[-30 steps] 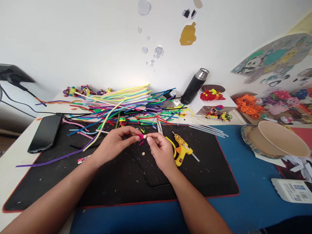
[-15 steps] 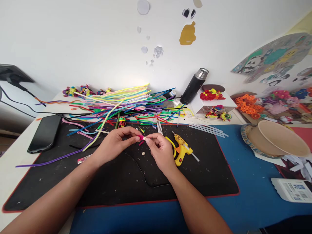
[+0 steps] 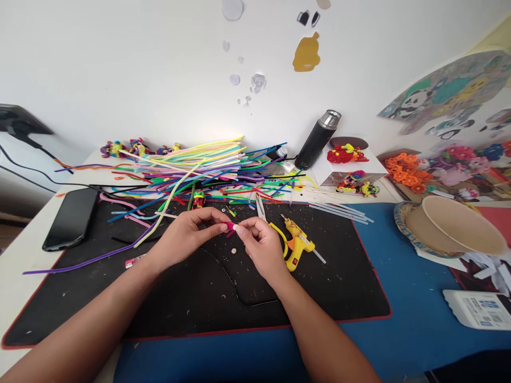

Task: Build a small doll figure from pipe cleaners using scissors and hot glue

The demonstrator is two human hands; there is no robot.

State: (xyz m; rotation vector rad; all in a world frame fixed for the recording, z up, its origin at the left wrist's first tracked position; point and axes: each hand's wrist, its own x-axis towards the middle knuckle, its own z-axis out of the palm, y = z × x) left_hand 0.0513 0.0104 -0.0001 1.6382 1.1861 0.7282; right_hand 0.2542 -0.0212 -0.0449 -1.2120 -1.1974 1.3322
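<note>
Over the black mat (image 3: 179, 298), my left hand (image 3: 186, 234) pinches a small magenta pipe cleaner piece (image 3: 230, 227) between thumb and fingertips. My right hand (image 3: 263, 247) is closed, its thumb and forefinger on a tiny pale piece (image 3: 235, 227) that meets the end of the magenta one; the fingers partly cover both. Below them a small pale disc (image 3: 233, 250) lies on the mat. Right of my right hand are yellow-handled scissors (image 3: 261, 207), partly hidden, and a yellow glue gun (image 3: 297, 244) with a clear stick in its back.
Behind my hands lies a heap of colourful pipe cleaners (image 3: 191, 165), with a small figure (image 3: 198, 200) in front. A phone (image 3: 72, 219) lies at left. A black flask (image 3: 318, 141), glue sticks (image 3: 339, 211) and a bowl (image 3: 463, 226) are to the right.
My hands stay at nearly the same spot, with the pale piece now slightly more covered by my right fingertips. The whole view has shifted slightly.
</note>
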